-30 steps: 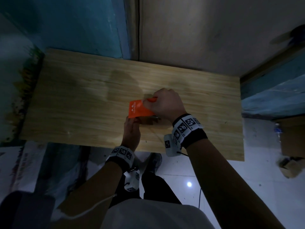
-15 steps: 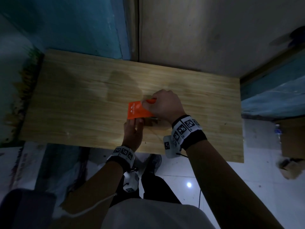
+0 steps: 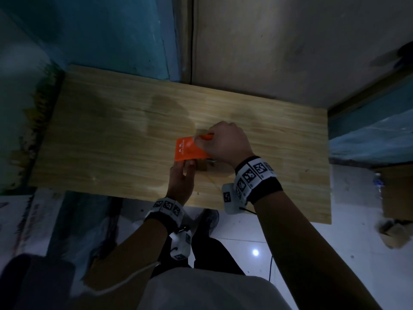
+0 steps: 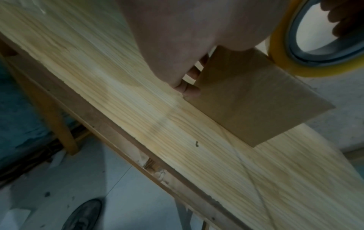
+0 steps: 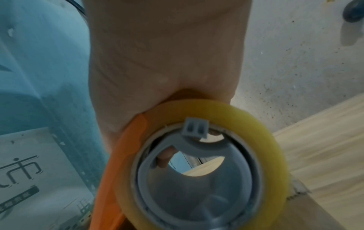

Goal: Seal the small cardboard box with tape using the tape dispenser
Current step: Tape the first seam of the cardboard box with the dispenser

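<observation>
An orange tape dispenser (image 3: 187,149) sits over the small cardboard box (image 3: 202,167) near the middle of the wooden table (image 3: 111,142). My right hand (image 3: 223,142) grips the dispenser from above. The dispenser's yellow tape roll (image 5: 263,135) on a grey hub fills the right wrist view, resting against the box (image 5: 307,213). My left hand (image 3: 181,177) holds the box's left side; its fingers (image 4: 189,89) curl against the box (image 4: 256,101) in the left wrist view. The yellow tape roll (image 4: 281,51) touches the box's top edge there.
The table's near edge (image 4: 122,135) runs just in front of the box, with white floor tiles (image 3: 257,238) and my shoe (image 4: 82,216) below. A blue and beige wall (image 3: 268,41) stands behind the table. Cardboard pieces (image 3: 393,193) lie on the floor at right.
The dispenser and my right hand have shifted slightly left over the box. My left hand has stayed against the box's left side.
</observation>
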